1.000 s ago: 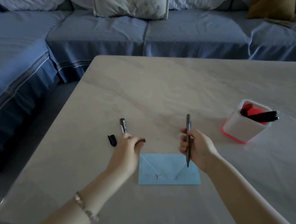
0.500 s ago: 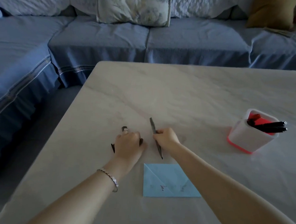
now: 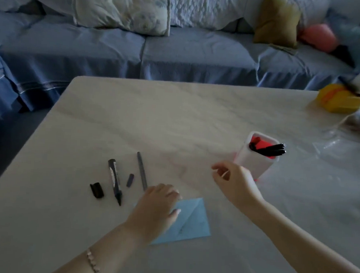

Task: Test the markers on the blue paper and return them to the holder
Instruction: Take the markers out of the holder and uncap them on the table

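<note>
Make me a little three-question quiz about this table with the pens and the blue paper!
1. True or false: the thick black marker on the table has its cap on.
2. What lies under the left hand: A) blue paper, B) black cap, C) holder?
3. Fill in: the right hand, holding nothing, is beside the white and red ____.

Key: 1 false, the cap lies beside it. 2 A. 3 holder.

2 bare forearms, no sleeves, thin beaded silver bracelet on left wrist
</note>
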Available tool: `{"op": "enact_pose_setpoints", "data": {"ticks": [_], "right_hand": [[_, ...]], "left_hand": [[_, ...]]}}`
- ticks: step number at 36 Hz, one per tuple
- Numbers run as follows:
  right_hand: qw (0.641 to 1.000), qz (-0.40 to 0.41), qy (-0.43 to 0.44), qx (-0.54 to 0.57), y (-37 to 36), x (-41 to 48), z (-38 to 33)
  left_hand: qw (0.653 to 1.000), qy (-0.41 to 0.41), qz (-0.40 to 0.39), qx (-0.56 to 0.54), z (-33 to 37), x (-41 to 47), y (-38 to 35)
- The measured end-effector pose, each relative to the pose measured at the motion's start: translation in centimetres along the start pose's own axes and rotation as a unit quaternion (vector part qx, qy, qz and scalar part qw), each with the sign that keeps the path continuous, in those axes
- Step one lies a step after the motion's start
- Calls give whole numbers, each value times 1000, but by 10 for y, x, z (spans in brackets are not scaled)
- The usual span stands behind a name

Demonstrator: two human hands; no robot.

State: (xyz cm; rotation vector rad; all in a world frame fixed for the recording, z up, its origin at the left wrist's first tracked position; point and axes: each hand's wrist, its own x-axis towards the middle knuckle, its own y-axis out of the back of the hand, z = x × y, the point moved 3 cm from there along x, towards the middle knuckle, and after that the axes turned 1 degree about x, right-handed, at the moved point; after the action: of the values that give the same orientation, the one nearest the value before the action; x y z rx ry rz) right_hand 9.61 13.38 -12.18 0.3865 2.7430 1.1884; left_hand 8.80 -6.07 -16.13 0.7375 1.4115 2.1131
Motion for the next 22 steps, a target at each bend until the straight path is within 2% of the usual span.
{"op": "enact_pose_setpoints", "data": {"ticks": [2,5,7,10,14,19,22], "right_hand": [[997,79,15,-13,35,-1,7],[979,197,34,-40,82,1,13],[971,224,17,-77,103,6,18],[976,180,-39,-116,112,21,27],[983,121,-60,-125,99,41,27],[984,99,-56,-138,86,54,22],[981,119,-49,-147,92,51,17]], "left_hand": [[998,-38,-52,4,13,5,-11],[992,-27,-119,44,25,11,-19],[992,-13,-123,37,27,12,-20],[991,2,-127,38,28,13,-18],[982,2,-191,17,29,8,-22],[979,17,-204,14,26,8,-26],[979,24,-202,16,25,9,-26]]}}
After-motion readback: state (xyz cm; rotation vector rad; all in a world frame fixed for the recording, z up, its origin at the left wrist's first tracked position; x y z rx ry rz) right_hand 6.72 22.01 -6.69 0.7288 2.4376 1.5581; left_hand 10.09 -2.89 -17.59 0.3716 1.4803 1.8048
